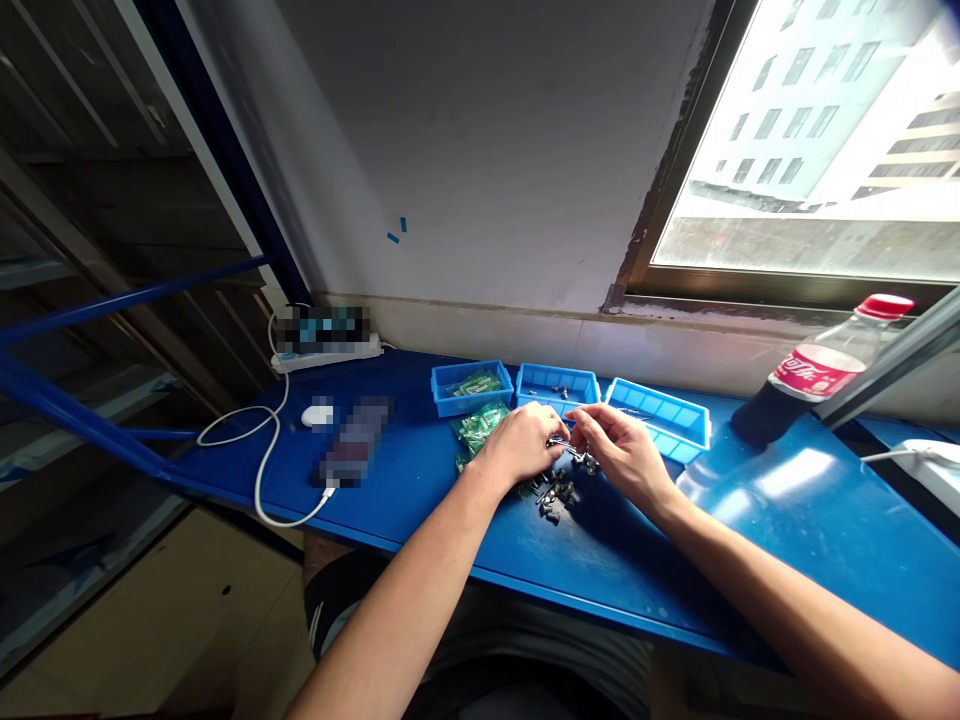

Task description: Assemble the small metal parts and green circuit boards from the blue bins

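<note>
My left hand is closed, palm down, with small shiny metal parts showing at its fingertips. Close beside it, my right hand has thumb and fingers pinched together; whatever they hold is too small to make out. More shiny metal pieces lie just under the right fingers. Below both hands, a loose pile of small screw-like metal parts rests on the blue table. Clear bags with green contents lie left of my left hand, partly hidden by it.
Behind the hands stand three blue trays: one with green packets, one with a few metal parts, one with thin pieces. A cola bottle stands right. A blurred phone-like device, white cable and power strip lie left.
</note>
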Available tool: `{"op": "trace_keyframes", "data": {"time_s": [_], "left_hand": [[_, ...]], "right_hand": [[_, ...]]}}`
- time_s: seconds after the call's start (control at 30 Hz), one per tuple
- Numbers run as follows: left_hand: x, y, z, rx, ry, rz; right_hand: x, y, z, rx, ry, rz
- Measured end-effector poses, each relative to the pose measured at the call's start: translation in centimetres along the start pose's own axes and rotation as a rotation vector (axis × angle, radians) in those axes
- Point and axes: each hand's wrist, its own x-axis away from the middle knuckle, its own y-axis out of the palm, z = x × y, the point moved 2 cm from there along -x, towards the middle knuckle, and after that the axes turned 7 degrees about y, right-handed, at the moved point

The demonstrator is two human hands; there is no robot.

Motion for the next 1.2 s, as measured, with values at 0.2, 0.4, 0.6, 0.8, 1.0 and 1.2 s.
{"op": "trace_keyframes", "data": {"time_s": [0.2, 0.4, 0.6, 0.8, 1.0, 1.2], "left_hand": [[0.0, -0.2, 0.0, -0.025, -0.039, -0.034], [-0.2, -0.2, -0.2, 0.058, -0.036, -0.006], [-0.5, -0.9, 0.1, 0.293, -0.041, 0.309], [-0.7, -1.0, 0.5, 0.529, -0.056, 0.411], [-0.7, -0.7, 0.4, 0.625, -0.082, 0.423], [-0.7, -0.6, 0.4, 0.655, -0.088, 0.415]], "right_hand": [[0.0, 0.0, -0.1, -0.008, 0.009, -0.003], [0.0, 0.0, -0.2, 0.009, -0.008, 0.003], [-0.3, 0.0, 0.5, 0.062, -0.047, 0.076], [-0.7, -0.1, 1.3, 0.087, -0.077, 0.084], [-0.8, -0.1, 1.3, 0.064, -0.079, 0.076], [-0.9, -0.1, 1.4, 0.053, -0.064, 0.079]]}}
